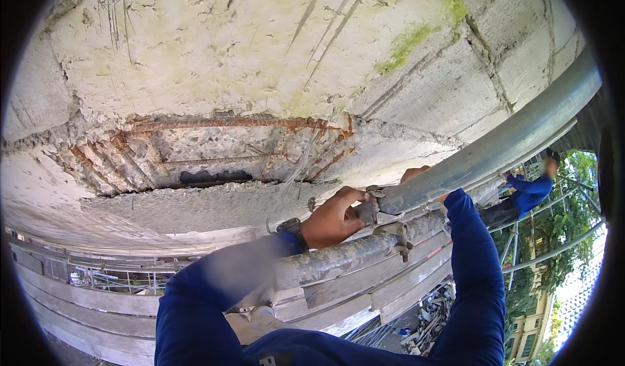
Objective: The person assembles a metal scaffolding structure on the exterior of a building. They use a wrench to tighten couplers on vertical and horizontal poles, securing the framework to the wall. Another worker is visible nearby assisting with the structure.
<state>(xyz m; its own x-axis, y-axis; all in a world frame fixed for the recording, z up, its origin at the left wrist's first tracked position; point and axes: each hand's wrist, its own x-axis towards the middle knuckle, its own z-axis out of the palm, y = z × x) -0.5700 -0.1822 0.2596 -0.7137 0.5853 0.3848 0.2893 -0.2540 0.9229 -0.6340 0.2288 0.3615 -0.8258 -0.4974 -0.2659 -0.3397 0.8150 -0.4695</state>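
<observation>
A grey metal scaffold pipe (pixel 508 141) slants from the upper right down to the middle. At its lower end sits a rusty scaffold coupler (pixel 374 200), and my left hand (pixel 331 219) has its fingers and thumb closed about it. A dark wristwatch (pixel 292 232) is on my left wrist. My right hand (pixel 415 173) wraps the pipe from beneath; only its fingertips on the far side and a bit near the cuff show, the rest being hidden. Just below runs a dirty, plaster-spotted pipe (pixel 332 262), with another coupler (pixel 401 237) clamped on it.
Overhead is a concrete surface (pixel 228 47) with a broken recess baring rusty rebar (pixel 221 124). A thin clear wire (pixel 296 170) dangles from it. Wooden planks (pixel 351 281) lie below, with debris (pixel 430 317) further down. Another person in blue (pixel 530 193) stands among scaffold tubes at the right.
</observation>
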